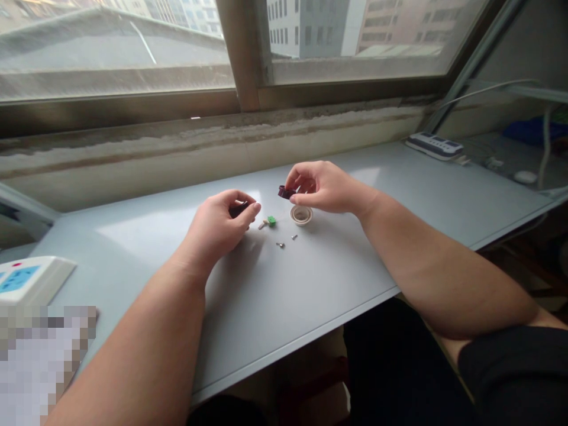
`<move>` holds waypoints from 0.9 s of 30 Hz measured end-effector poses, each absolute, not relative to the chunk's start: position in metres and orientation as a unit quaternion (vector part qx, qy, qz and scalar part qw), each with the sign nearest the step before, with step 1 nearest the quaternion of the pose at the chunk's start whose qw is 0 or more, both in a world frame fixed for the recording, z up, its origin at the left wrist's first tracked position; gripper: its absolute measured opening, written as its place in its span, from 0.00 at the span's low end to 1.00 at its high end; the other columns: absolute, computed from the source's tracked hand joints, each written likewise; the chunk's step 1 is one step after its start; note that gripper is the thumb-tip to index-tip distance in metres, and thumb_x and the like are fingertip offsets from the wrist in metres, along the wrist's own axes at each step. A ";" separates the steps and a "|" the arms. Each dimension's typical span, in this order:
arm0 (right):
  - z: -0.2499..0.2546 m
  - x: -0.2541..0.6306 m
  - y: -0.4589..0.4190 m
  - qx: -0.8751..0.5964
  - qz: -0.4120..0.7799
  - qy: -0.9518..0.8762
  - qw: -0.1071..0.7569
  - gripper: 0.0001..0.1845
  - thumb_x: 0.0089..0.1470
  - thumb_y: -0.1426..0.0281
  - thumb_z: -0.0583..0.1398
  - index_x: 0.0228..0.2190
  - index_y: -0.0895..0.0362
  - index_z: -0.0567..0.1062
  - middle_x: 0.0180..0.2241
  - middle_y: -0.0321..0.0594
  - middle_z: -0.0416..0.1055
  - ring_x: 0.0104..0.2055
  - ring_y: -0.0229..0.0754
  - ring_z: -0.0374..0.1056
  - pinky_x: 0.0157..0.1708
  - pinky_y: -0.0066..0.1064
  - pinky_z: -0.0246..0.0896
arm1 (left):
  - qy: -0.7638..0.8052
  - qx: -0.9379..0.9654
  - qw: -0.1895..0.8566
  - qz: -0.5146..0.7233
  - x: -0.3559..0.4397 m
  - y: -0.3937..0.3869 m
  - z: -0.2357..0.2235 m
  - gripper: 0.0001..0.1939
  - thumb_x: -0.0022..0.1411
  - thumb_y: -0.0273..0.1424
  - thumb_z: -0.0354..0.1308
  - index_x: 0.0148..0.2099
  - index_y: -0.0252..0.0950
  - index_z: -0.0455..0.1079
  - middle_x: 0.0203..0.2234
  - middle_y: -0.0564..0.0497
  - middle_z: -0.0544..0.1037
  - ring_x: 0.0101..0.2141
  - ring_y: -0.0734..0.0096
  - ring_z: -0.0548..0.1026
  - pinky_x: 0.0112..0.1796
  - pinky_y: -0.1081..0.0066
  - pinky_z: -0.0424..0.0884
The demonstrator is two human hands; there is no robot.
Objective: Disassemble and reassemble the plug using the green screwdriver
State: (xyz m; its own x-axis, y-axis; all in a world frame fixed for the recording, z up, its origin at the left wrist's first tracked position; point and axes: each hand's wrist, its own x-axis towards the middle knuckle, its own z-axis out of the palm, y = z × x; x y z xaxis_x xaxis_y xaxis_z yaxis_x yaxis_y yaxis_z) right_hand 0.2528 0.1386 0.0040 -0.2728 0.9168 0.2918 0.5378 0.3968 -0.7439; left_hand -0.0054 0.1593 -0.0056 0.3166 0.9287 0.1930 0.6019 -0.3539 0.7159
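Pale blue-grey bench (328, 278) slopes across the view, its front edge close to the person's dark clothing (390, 355). Nearest at the far left lies a pixelated object (39, 367), too obscured to identify, and just beyond it sits a white socket block (53, 275) with a blue face and a red button.

Farther in, near the middle of the bench, small metal screws (280, 244) lie loose, with another screw (293, 237) just to their right. Slightly past them is a green piece (271, 220) with a pale stem, and to its right stands a cream round part (301, 216), its ringed opening facing up.

Left of the green piece, the left hand (219, 225) has its grip closed on a black piece (238, 209), mostly hidden by the fingers. The right hand (328, 186), just past the cream part, pinches a dark maroon piece (286, 192) between thumb and fingers; the two held pieces are apart.

Toward the back right corner rests a white-and-dark power strip (435, 146). Behind the bench run a worn ledge (155, 133) and a brown-framed window (246, 59), with buildings (319, 29) outside.
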 end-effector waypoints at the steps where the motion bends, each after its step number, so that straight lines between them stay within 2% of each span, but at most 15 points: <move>1: 0.004 0.253 0.138 -0.483 0.263 -0.753 0.362 0.10 0.53 0.69 0.68 0.39 0.56 0.80 0.37 0.41 0.81 0.36 0.40 0.73 0.35 0.32 0.68 | 0.504 0.765 0.256 0.309 -0.006 0.160 -0.006 0.18 0.59 0.48 0.67 0.42 0.40 0.77 0.31 0.48 0.81 0.31 0.61 0.75 0.36 0.65 0.69; 10: 0.005 0.252 0.138 -0.481 0.259 -0.752 0.368 0.09 0.54 0.68 0.68 0.39 0.57 0.80 0.37 0.42 0.81 0.35 0.41 0.73 0.35 0.33 0.67 | 0.496 0.768 0.239 0.328 -0.007 0.162 -0.008 0.14 0.62 0.46 0.66 0.38 0.41 0.74 0.27 0.53 0.75 0.29 0.66 0.69 0.36 0.66 0.65; 16: 0.005 0.252 0.137 -0.488 0.264 -0.750 0.361 0.09 0.54 0.68 0.69 0.39 0.56 0.80 0.37 0.41 0.81 0.35 0.40 0.73 0.34 0.32 0.66 | 0.505 0.779 0.236 0.289 -0.006 0.162 -0.007 0.15 0.66 0.48 0.61 0.40 0.42 0.74 0.27 0.54 0.74 0.29 0.66 0.67 0.35 0.66 0.63; 22: 0.005 0.252 0.137 -0.485 0.259 -0.752 0.363 0.09 0.54 0.70 0.68 0.39 0.57 0.80 0.37 0.42 0.81 0.35 0.41 0.73 0.34 0.33 0.67 | 0.497 0.786 0.248 0.271 -0.009 0.164 -0.011 0.19 0.55 0.43 0.69 0.46 0.41 0.75 0.29 0.53 0.76 0.30 0.65 0.71 0.37 0.65 0.66; 27: 0.004 0.252 0.138 -0.487 0.258 -0.752 0.361 0.09 0.54 0.71 0.68 0.39 0.57 0.80 0.37 0.42 0.81 0.35 0.40 0.73 0.34 0.32 0.68 | 0.481 0.813 0.241 0.220 -0.010 0.165 -0.012 0.17 0.57 0.39 0.65 0.48 0.42 0.80 0.30 0.52 0.77 0.30 0.65 0.71 0.38 0.64 0.66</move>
